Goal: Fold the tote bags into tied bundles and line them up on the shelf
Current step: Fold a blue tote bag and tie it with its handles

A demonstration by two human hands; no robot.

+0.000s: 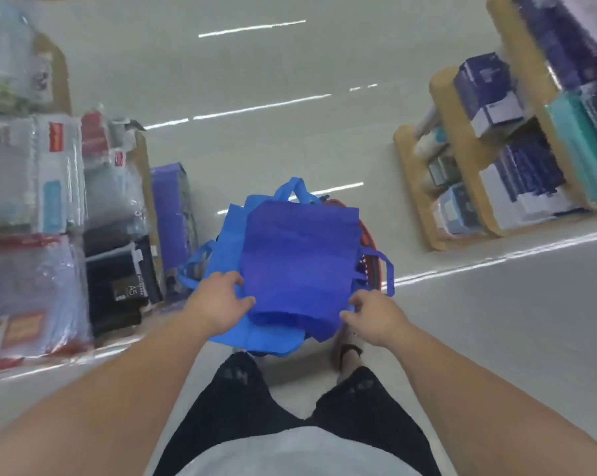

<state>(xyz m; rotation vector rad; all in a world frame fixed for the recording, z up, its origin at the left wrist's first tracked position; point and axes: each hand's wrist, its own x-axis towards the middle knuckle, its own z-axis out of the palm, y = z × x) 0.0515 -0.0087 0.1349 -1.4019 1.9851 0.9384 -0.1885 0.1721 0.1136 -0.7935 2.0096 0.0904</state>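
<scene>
A dark blue tote bag (297, 262) lies flat on top of a pile of lighter blue tote bags (228, 245), which rests on a red basket (367, 242) on the floor in front of me. My left hand (221, 300) grips the dark bag's near left corner, thumb on top. At the near right corner, my right hand (376, 317) pinches the same bag's edge. Blue handles (388, 269) stick out to the right, left and far side of the pile.
Shelves at the left hold plastic-wrapped packs (29, 187) and dark folded items (118, 269). A wooden shelf unit (468, 173) with boxed goods stands at the right. Pale glossy floor (255, 132) runs between them. My legs in black shorts are below the pile.
</scene>
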